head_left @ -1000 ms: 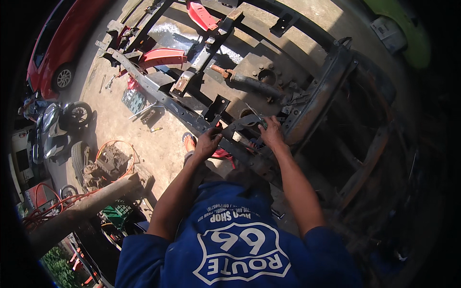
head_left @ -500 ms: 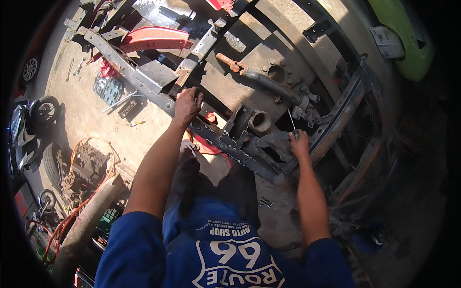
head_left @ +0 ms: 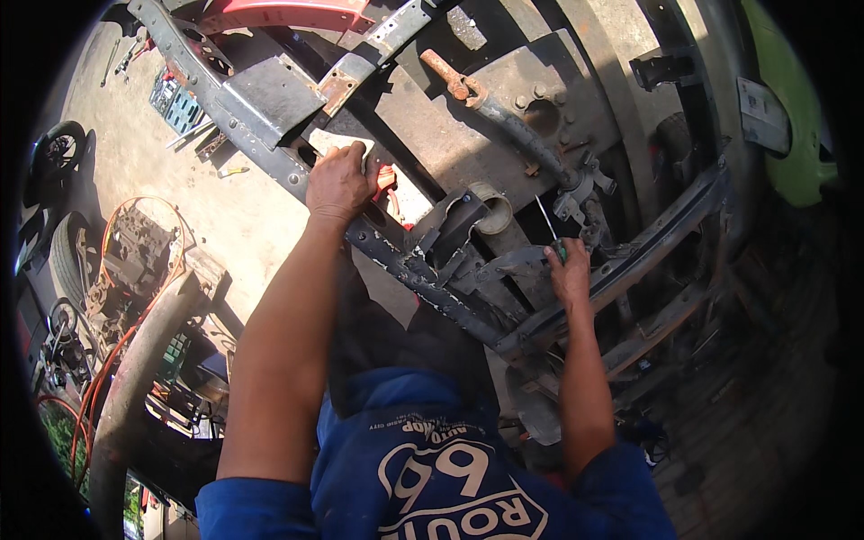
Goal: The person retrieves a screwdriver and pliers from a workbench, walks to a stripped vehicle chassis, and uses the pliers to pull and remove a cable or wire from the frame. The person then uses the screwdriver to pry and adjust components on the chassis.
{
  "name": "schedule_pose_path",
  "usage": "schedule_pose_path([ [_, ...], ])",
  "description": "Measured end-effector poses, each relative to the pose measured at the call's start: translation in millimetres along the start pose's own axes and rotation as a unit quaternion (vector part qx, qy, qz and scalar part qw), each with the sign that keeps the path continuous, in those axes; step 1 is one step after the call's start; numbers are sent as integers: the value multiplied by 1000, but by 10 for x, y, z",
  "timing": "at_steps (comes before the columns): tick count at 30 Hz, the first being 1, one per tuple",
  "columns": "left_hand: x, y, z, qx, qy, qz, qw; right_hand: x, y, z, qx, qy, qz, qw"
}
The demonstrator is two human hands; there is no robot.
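My left hand (head_left: 342, 184) is closed over the dark metal chassis rail (head_left: 261, 160), its fingers bent around the edge and partly hidden. My right hand (head_left: 570, 273) grips a screwdriver (head_left: 546, 219) by its green handle, the thin bright shaft pointing away from me. Close to that hand are a curved metal bracket (head_left: 515, 265) and a far-right frame rail (head_left: 630, 252). Beyond the screwdriver tip a grey steering-type shaft (head_left: 517, 130) with a rusty jointed end lies across the frame. An open round pipe end (head_left: 490, 209) stands between my hands.
A blue tool tray (head_left: 176, 105) and loose tools lie on the sunlit floor at left. Farther left are a tyre (head_left: 67, 252), an orange hose (head_left: 126, 346) and a thick pipe (head_left: 148, 369). A red curved panel (head_left: 279, 13) sits at the far side; a green vehicle body (head_left: 792, 99) stands at right.
The view has shifted, bringing the frame lower and closer. My left hand stays on the rail, and my right hand keeps its hold on the screwdriver by the bracket.
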State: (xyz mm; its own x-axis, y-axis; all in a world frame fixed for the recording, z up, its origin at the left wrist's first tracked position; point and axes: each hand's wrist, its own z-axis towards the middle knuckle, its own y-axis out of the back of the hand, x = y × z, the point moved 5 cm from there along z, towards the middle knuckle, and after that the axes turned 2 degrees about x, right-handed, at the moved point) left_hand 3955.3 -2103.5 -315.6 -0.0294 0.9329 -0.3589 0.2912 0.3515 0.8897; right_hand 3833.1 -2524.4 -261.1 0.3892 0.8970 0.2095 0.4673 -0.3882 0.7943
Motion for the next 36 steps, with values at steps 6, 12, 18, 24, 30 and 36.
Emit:
schedule_pose_path([
  [6, 11, -6, 3, 2, -3, -14, 1000, 172, 189, -139, 55, -43, -7, 998],
  [12, 32, -20, 6, 14, 7, -17, 1000, 826, 156, 454, 363, -1, -82, 928],
  [18, 46, -13, -16, -6, 13, -48, 999, 1112, -133, 810, 487, 95, -190, 847],
  [24, 70, -29, -27, -14, 4, -57, 998, 1116, -307, 829, 524, 83, -235, 815],
  [30, 68, -33, -27, -15, 11, -53, 998, 1125, -314, 833, 528, 85, -232, 813],
  [36, 59, -16, -32, -31, 5, -56, 998, 1168, -374, 905, 528, 124, -252, 802],
])
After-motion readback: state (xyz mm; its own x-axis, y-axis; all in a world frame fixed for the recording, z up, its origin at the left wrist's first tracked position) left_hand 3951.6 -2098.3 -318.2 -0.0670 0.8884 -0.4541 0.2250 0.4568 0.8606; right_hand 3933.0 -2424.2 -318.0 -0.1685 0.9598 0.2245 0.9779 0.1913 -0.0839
